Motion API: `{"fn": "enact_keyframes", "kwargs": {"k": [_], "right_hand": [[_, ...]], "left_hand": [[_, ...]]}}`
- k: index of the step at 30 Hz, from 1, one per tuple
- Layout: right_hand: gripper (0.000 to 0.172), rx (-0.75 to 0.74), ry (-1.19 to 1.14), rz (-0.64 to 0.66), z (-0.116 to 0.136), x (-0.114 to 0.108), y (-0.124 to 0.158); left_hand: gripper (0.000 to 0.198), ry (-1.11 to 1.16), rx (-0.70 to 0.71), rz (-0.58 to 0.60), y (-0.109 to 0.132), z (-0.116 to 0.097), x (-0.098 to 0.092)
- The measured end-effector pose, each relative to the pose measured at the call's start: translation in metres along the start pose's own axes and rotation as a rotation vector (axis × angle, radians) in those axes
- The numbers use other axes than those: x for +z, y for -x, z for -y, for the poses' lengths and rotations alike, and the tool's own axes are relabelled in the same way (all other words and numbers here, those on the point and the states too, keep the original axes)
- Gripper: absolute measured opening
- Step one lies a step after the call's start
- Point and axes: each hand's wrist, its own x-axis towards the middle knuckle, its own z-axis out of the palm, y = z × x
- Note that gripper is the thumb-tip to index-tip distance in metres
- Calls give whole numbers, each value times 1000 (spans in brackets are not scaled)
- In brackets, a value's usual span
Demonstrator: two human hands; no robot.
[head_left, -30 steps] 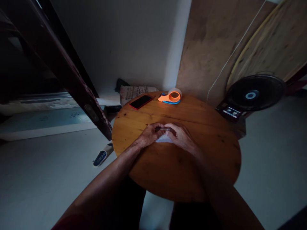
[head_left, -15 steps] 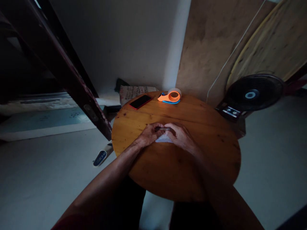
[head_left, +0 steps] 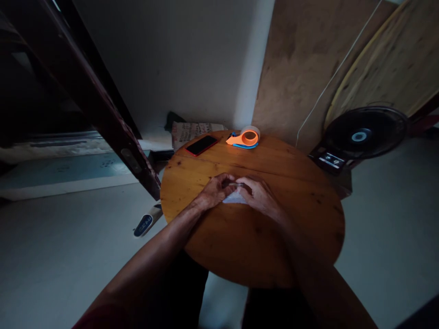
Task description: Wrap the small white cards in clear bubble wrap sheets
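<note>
A small whitish, paper-like piece (head_left: 235, 197) lies low over the middle of the round wooden table (head_left: 233, 242). My left hand (head_left: 216, 189) grips its left side, thumb and fingers closed around the upper edge. On the other side my right hand (head_left: 256, 193) pinches it too, and the fingertips of both hands nearly meet at the top. The fingers cover much of the piece, so its exact kind is not clear.
An orange tape dispenser (head_left: 249, 138) with a blue part stands at the table's far side. Left of it lies a red-edged phone (head_left: 201, 145). Beyond the right edge is a black fan (head_left: 363, 135). A dark door frame (head_left: 113, 123) rises at left.
Both hands keep almost the same hold on the whitish piece. The whole view has shifted very slightly; nothing on the table has moved.
</note>
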Motion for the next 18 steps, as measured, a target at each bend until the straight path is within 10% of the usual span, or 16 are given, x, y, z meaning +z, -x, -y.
{"fn": "enact_keyframes", "kwargs": {"k": [18], "right_hand": [[23, 2, -1, 1, 0, 0, 0]], "left_hand": [[25, -19, -32, 14, 1, -3, 0]]}}
